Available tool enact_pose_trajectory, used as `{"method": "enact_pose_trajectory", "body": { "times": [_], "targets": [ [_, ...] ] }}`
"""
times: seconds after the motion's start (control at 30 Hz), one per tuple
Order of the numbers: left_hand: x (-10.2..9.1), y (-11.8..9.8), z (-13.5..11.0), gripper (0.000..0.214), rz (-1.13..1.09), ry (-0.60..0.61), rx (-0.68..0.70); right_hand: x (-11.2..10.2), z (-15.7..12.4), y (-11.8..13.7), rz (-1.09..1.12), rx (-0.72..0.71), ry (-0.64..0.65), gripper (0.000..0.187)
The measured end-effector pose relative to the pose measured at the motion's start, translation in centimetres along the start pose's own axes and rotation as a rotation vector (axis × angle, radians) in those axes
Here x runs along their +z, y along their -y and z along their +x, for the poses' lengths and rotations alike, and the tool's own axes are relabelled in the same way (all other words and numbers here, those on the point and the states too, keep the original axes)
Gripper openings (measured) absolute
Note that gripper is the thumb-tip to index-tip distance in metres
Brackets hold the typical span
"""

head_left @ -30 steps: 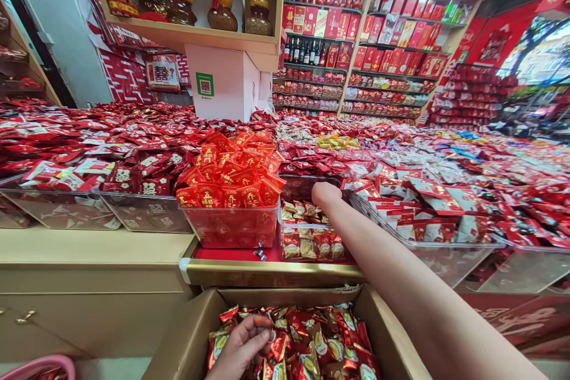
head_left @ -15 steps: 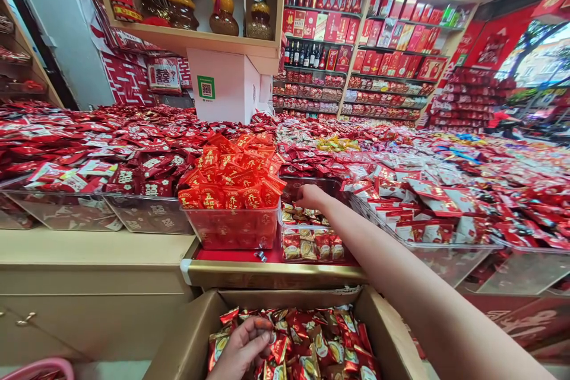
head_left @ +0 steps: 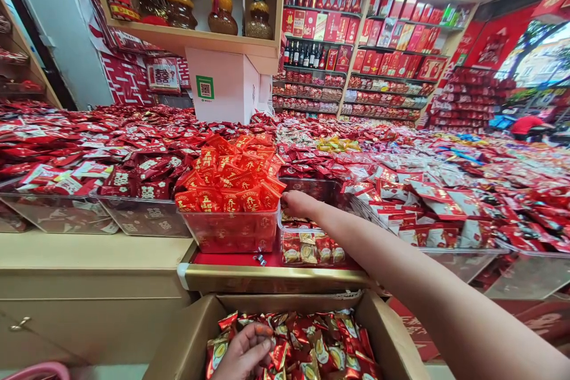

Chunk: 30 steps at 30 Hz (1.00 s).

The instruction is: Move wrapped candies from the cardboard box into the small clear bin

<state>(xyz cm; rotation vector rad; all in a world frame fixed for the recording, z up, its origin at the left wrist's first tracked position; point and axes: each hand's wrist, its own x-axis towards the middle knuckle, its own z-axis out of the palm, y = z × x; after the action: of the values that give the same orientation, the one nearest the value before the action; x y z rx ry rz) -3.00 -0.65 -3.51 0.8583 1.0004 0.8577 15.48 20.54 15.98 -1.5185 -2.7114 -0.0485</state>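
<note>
My left hand is low in an open cardboard box, fingers curled and thumb drawn in close to them. Around it lie many candies in red and gold wrappers; whether one is inside the curled fingers is hidden. My right hand reaches into a clear plastic bin on the counter. Its fingers point down behind the wrist at the bin's left side, so their grip cannot be seen. Gold and red wrapped candies show through the bin's front wall.
Left of that bin stands a clear bin heaped with orange-red packets. More bins of red packets run along the counter. A gold-edged ledge lies above the box. A pink basket rim shows bottom left. A person in red is far right.
My right hand has moved left and slightly down inside the bin. My left hand stays in about the same spot in the box. A person in red shows more fully in the far right background.
</note>
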Motion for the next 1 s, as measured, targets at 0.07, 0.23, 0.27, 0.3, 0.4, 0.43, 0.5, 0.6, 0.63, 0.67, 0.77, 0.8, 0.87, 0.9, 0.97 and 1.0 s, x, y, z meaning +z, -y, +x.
{"method": "enact_pose_trajectory", "body": {
  "times": [0.07, 0.23, 0.27, 0.3, 0.4, 0.43, 0.5, 0.6, 0.63, 0.67, 0.77, 0.8, 0.87, 0.9, 0.97, 1.0],
  "targets": [
    [-0.1, 0.3, 0.2, 0.027, -0.024, 0.003, -0.010, -0.2, 0.0, -0.1, -0.016, 0.058, -0.035, 0.026],
    [-0.3, 0.6, 0.5, 0.031, -0.060, 0.007, -0.014, -0.8, -0.6, -0.3, -0.009, 0.072, -0.019, 0.028],
    [-0.3, 0.6, 0.5, 0.032, -0.056, 0.003, -0.012, -0.7, -0.7, -0.3, 0.004, 0.048, 0.014, 0.027],
    [-0.3, 0.5, 0.4, 0.032, -0.053, 0.002, -0.012, -0.7, -0.8, -0.3, 0.019, 0.024, 0.051, 0.027],
    [-0.2, 0.4, 0.3, 0.031, -0.058, 0.009, -0.017, -0.4, -0.9, -0.2, 0.056, -0.023, 0.138, 0.029],
    [-0.1, 0.4, 0.3, 0.030, -0.060, 0.013, -0.021, -0.3, -0.9, -0.1, 0.065, -0.029, 0.149, 0.030],
    [-0.2, 0.5, 0.3, 0.030, -0.056, 0.023, -0.025, -0.2, -0.9, 0.1, 0.077, -0.026, 0.148, 0.033],
    [-0.2, 0.5, 0.4, 0.030, -0.034, 0.038, -0.025, -0.1, -0.9, 0.3, 0.094, -0.009, 0.122, 0.035],
    [-0.2, 0.5, 0.4, 0.030, -0.025, 0.038, -0.028, -0.1, -0.9, 0.3, 0.099, -0.003, 0.114, 0.035],
    [-0.1, 0.5, 0.4, 0.030, -0.018, 0.035, -0.031, -0.1, -0.8, 0.3, 0.103, 0.000, 0.109, 0.034],
    [0.0, 0.4, 0.3, 0.030, -0.009, 0.033, -0.029, 0.0, -0.5, 0.1, 0.134, 0.048, 0.066, 0.028],
    [0.1, 0.3, 0.3, 0.030, -0.011, 0.035, -0.026, 0.1, -0.4, 0.0, 0.156, 0.081, 0.040, 0.025],
    [0.2, 0.1, 0.1, 0.030, -0.014, 0.040, -0.025, 0.2, -0.2, -0.2, 0.210, 0.155, -0.014, 0.021],
    [0.3, -0.1, 0.0, 0.029, -0.013, 0.042, -0.027, 0.3, -0.2, -0.2, 0.232, 0.184, -0.029, 0.020],
    [0.4, -0.3, -0.2, 0.028, -0.006, 0.036, -0.031, 0.3, -0.1, -0.3, 0.246, 0.207, -0.022, 0.019],
    [0.5, -0.4, -0.2, 0.026, 0.002, 0.028, -0.033, 0.3, -0.1, -0.3, 0.244, 0.207, -0.012, 0.019]
  ]
}}
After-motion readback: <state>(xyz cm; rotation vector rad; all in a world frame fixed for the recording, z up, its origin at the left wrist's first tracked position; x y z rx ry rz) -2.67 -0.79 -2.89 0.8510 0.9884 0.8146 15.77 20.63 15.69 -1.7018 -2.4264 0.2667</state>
